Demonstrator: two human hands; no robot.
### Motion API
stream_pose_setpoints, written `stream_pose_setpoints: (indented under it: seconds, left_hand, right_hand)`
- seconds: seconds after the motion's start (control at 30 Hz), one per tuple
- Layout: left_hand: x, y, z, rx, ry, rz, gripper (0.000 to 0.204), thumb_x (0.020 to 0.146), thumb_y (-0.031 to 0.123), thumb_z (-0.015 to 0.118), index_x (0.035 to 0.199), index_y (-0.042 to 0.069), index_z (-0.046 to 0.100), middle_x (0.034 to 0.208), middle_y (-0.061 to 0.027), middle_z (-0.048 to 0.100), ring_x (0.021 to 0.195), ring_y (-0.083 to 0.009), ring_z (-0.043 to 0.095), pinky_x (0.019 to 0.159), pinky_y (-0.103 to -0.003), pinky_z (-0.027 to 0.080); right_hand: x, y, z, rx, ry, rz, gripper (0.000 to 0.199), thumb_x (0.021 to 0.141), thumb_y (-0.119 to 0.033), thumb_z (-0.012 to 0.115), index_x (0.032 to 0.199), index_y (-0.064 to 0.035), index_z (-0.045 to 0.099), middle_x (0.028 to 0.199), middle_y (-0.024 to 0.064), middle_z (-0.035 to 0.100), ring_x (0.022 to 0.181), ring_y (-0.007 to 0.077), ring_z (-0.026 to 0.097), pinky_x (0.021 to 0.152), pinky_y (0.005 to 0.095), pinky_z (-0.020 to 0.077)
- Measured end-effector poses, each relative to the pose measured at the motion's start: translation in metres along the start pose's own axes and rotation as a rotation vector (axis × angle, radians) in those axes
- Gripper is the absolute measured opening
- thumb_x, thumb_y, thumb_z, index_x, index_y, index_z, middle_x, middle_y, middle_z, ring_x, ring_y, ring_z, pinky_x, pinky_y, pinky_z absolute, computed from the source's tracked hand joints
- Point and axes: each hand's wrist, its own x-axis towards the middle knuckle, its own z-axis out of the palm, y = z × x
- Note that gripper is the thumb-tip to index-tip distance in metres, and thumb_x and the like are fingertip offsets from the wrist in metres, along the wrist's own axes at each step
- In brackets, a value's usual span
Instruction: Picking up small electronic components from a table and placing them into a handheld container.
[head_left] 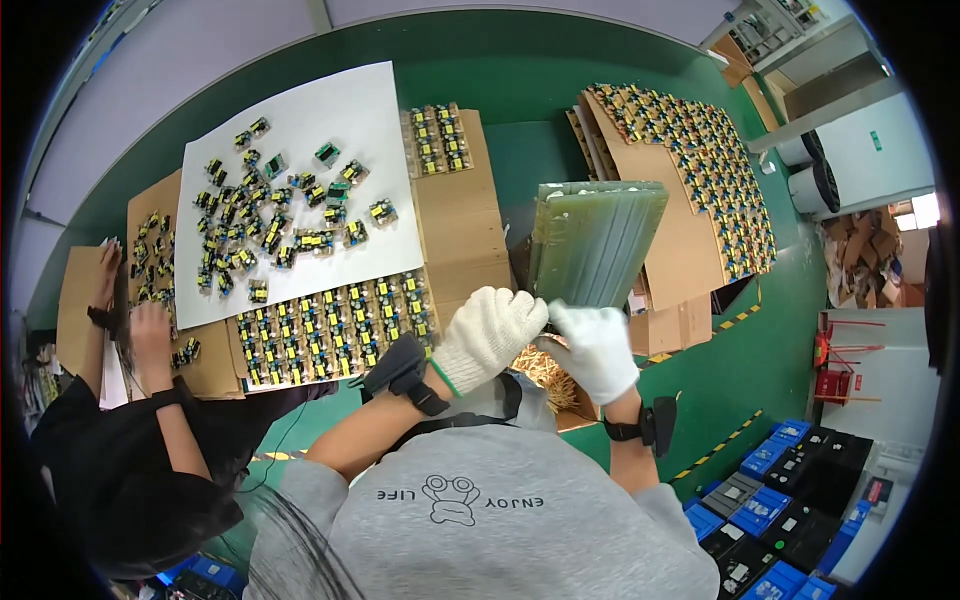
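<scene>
Over the table, both gloved hands grip green boards.

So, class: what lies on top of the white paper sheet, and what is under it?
On the white paper sheet lie scattered small circuit modules with yellow and black parts. Its edges rest on brown cardboard and a panel of joined modules. Whatever is under its middle is covered.

We wear white knitted cloth gloves on our left hand and right hand, gripping a matt green stack of circuit panels. Around us lie rough brown cardboard sheets, smooth white paper and a matt green table.
</scene>
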Motion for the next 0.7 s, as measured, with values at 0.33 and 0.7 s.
stream_pose_setpoints:
  seconds: [0.33, 0.7]
  left_hand:
    - [-0.013, -0.016, 0.001, -0.535, 0.374, -0.484, 0.081, 0.070, 0.013, 0.073, 0.137, 0.003, 0.029, 0.135, -0.0255, 0.032, 0.094, -0.0345, 0.058, 0.078, -0.038, 0.051]
    - [-0.026, -0.026, 0.011, -0.542, 0.374, -0.690, 0.076, 0.074, 0.013, 0.070, 0.137, 0.003, 0.029, 0.133, -0.0198, 0.033, 0.088, -0.0243, 0.058, 0.071, -0.034, 0.051]
  right_hand:
    - [-0.011, 0.056, 0.114, 0.617, 0.734, 0.655, 0.021, 0.086, -0.014, 0.063, 0.097, 0.0016, 0.054, 0.083, 0.0113, 0.058, 0.075, 0.0211, 0.056, 0.071, 0.0340, 0.0461]
    - [0.010, 0.042, 0.118, 0.398, 0.851, 0.699, 0.021, 0.092, -0.020, 0.050, 0.092, 0.0013, 0.052, 0.072, 0.0156, 0.056, 0.065, 0.0291, 0.053, 0.064, 0.0379, 0.0432]
